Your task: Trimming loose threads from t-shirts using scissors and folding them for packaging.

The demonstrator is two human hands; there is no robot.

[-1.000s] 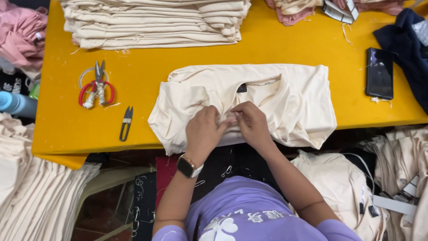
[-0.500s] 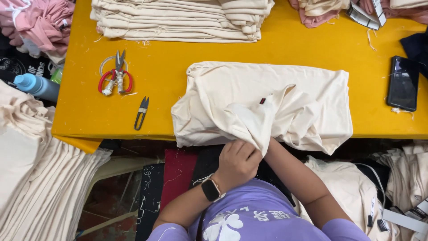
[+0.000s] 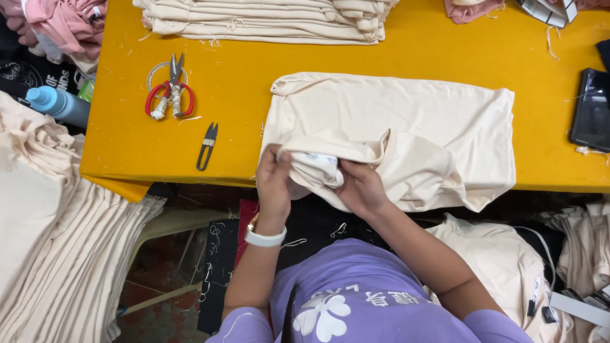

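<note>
1. Shifted since half a second ago: both hands now up at the table's near edge, a fold of cream garment [image 3: 406, 127] pulled toward the body; before, one hand bunched the cloth lower down.
2. Left hand [image 3: 273, 181] closed on the fold's left end; right hand [image 3: 361, 187] pinching the same fold, a white inner patch stretched between them.
3. Garment lying centre frame on the yellow table [image 3: 241, 82], lower edge hanging over the front.
4. By appearances midway: cloth spread, inner patch under inspection, nothing trimmed or restacked yet.
5. Black thread snips [image 3: 206, 146] left of the garment, red-handled scissors [image 3: 168, 95] further upper left, both untouched.
6. Stack of folded cream cloth [image 3: 267, 19] along the top, dark phone [image 3: 592, 108] at right edge.
</note>
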